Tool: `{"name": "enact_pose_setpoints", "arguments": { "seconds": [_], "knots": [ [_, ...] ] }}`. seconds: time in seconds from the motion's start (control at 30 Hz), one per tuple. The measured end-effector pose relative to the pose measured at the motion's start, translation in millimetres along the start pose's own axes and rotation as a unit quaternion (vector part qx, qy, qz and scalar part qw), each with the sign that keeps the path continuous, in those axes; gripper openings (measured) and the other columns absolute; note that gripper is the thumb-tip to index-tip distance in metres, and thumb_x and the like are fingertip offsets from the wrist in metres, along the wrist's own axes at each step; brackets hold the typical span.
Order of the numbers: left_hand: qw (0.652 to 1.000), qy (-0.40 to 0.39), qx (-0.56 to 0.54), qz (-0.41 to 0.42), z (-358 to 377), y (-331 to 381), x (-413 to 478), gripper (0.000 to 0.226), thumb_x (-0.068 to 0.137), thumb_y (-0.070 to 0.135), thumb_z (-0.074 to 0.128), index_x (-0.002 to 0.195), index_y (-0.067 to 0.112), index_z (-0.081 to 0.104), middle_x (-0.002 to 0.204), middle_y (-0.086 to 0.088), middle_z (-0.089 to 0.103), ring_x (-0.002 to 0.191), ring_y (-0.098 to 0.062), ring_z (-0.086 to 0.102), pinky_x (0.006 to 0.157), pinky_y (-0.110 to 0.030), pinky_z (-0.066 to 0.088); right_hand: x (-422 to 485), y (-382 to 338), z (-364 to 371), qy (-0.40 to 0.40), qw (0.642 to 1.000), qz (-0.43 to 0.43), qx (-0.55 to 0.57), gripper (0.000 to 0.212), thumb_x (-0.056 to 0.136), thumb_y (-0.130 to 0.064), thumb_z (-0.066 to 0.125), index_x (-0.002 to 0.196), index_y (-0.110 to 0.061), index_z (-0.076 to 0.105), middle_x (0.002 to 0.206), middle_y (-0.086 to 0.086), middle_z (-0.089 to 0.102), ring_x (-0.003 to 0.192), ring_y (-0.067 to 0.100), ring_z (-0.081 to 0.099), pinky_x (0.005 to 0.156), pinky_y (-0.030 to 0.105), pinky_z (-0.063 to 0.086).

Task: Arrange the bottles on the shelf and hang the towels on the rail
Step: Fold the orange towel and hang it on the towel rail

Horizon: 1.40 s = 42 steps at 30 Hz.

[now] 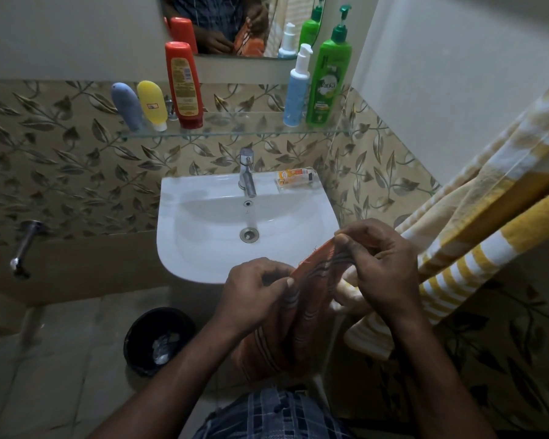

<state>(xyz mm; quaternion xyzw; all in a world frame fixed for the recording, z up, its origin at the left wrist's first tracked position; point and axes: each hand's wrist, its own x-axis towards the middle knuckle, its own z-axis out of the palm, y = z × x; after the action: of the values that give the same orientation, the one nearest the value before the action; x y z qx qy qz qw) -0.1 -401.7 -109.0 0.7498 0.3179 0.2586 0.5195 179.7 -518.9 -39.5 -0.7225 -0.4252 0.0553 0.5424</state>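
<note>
- The yellow-and-white striped towel (488, 217) is the biggest thing here. It hangs draped along the right wall, and its near end sits just beside the right hand.
- The white sink (178, 191) is in the middle against the far wall, with a tap (246, 172) on its far rim.
- The orange striped towel (301, 315) is held up at the sink's near edge, bunched, with the rest hanging down toward the person.
- Both hands are on it. The left hand (251, 293) pinches the top edge, and the right hand (381, 264) pinches it a bit farther right, fingers curled.
- A glass shelf (241, 128) runs above the sink.
- A black bin (140, 327) sits on the floor, near left.
- On the shelf's left end, a grey-blue tube (127, 104), yellow tube (152, 104) and red bottle (184, 83) stand cap-down. On the right end, a white-blue pump bottle (297, 90) and green pump bottle (328, 80) stand upright.
- A small orange box (293, 179) lies on the sink's far right rim.
</note>
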Motion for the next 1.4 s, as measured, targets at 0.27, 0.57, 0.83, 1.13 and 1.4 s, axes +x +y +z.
{"name": "enact_pose_setpoints", "arguments": {
  "seconds": [0.27,0.57,0.83,1.13,1.4],
  "knots": [
    [0.991,-0.093,-0.094,-0.026,0.5,4.4,-0.9,0.020,0.082,0.034,0.080,0.087,0.015,0.076,0.091,-0.005,0.079,0.090,-0.026,0.076,0.086,-0.044,0.059,4.5,-3.6,-1.2,0.001,0.999,-0.013,0.040,0.003,0.090,-0.013,0.075,0.091,-0.016,0.076,0.087,-0.001,0.076,0.084,0.022,0.074,0.077,0.051,0.061],
    [0.999,-0.047,-0.023,-0.006,-3.1,7.1,2.7,0.011,0.088,0.033,0.069,0.083,0.025,0.072,0.078,0.004,0.076,0.078,-0.015,0.073,0.078,-0.043,0.058,5.6,5.2,-8.4,0.014,1.000,0.006,0.022,0.008,0.091,-0.012,0.076,0.091,-0.020,0.076,0.087,-0.003,0.076,0.084,0.021,0.075,0.078,0.047,0.062],
    [0.990,-0.064,-0.119,-0.037,1.8,15.5,-4.6,0.027,0.103,0.027,0.053,0.084,0.010,0.062,0.069,0.000,0.052,0.064,-0.014,0.047,0.061,-0.030,0.039,6.7,5.1,-6.7,0.049,0.998,0.033,-0.022,0.008,0.091,-0.021,0.075,0.086,-0.026,0.072,0.081,-0.009,0.073,0.079,0.013,0.071,0.074,0.041,0.060],
    [0.995,-0.044,-0.086,0.009,0.9,22.1,-6.1,0.023,0.098,0.036,0.062,0.081,0.023,0.071,0.074,0.011,0.069,0.072,-0.007,0.063,0.070,-0.034,0.051,6.1,5.3,-7.6,0.077,0.993,0.040,-0.085,0.017,0.093,-0.017,0.076,0.082,-0.027,0.069,0.077,-0.013,0.069,0.073,0.002,0.065,0.066,0.020,0.052],
    [0.994,0.068,0.080,0.017,6.4,15.0,-6.0,0.034,0.099,0.042,0.049,0.071,0.023,0.054,0.062,0.010,0.051,0.064,-0.011,0.051,0.063,-0.037,0.040,-4.7,1.0,-3.4,0.012,0.981,-0.056,-0.186,0.013,0.088,-0.012,0.079,0.099,-0.019,0.077,0.090,-0.010,0.072,0.080,0.009,0.066,0.074,0.035,0.057]
  ]
}}
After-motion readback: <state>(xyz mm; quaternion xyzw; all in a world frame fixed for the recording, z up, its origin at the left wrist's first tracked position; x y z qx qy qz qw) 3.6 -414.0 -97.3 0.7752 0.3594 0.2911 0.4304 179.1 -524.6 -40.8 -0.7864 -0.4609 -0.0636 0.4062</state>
